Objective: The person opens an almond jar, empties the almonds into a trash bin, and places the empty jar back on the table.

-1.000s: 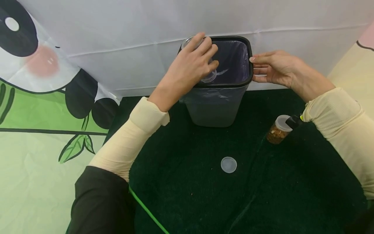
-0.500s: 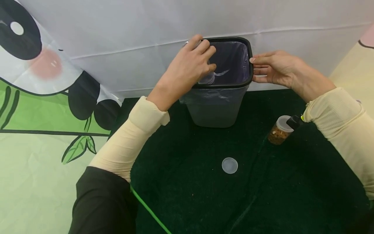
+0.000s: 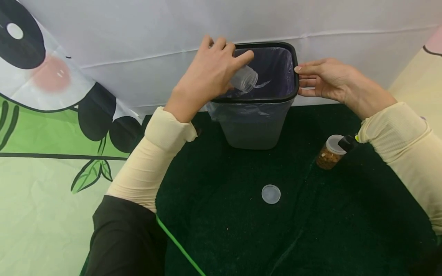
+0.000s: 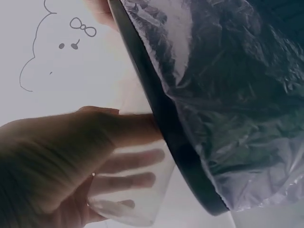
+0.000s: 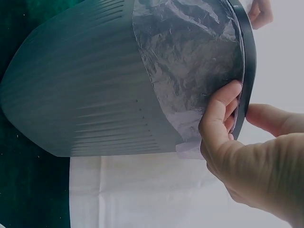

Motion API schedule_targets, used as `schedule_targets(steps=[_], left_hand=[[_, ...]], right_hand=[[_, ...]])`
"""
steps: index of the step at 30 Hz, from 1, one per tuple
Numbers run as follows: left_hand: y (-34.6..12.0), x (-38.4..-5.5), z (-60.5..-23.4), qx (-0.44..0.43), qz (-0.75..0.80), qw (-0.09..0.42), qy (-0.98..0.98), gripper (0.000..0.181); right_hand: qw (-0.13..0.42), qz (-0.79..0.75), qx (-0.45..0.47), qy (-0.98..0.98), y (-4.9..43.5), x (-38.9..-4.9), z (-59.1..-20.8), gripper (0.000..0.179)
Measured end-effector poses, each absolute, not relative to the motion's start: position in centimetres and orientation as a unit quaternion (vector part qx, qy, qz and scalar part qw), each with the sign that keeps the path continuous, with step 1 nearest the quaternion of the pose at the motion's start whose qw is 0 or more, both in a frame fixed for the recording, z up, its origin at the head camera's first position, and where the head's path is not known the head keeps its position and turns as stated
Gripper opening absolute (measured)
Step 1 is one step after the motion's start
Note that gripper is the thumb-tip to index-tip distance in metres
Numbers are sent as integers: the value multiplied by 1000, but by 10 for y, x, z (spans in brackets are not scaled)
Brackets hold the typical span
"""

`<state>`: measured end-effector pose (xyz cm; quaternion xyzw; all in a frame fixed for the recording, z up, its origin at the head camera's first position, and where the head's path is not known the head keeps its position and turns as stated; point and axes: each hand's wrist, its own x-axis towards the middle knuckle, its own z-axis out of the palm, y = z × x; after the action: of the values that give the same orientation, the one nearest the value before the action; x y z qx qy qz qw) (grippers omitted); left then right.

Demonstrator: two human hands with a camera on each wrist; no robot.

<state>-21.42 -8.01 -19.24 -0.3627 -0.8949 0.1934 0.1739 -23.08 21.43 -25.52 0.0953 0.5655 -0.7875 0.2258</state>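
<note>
A clear plastic jar [image 3: 245,79] lies tipped over the left part of the trash can, its mouth pointing right. My left hand [image 3: 210,71] grips it from above; through its clear wall the fingers show in the left wrist view. The grey trash can [image 3: 251,128] stands upright, with a black rim [image 3: 294,69] and a thin plastic liner [image 5: 185,66] folded over the edge. At the right side my right hand [image 3: 328,78] pinches the rim, thumb on top and fingers against the outside, as the right wrist view shows.
A jar of brown flaky bits [image 3: 329,154] with a white lid stands tilted in view near the right sleeve. One loose round lid [image 3: 271,194] lies on the dark green cloth [image 3: 221,230]. A green cord [image 3: 179,245] runs at the front left. White fabric hangs behind.
My left hand has shifted left and turned, so more of the clear jar and its mouth now shows. The right hand has stayed on the rim.
</note>
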Motion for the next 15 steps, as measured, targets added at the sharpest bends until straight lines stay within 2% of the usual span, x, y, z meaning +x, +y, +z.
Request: schedule_targets(steps=[10,15], left_hand=[[-82,-218,-194,-353,191,149,-904,55],[-82,-220,-193,-314,208,101,-921,55]], right_hand=[[226,-786,98,567,215,-230,-256,33],[226,-785,99,568,215,-230,-255,36]])
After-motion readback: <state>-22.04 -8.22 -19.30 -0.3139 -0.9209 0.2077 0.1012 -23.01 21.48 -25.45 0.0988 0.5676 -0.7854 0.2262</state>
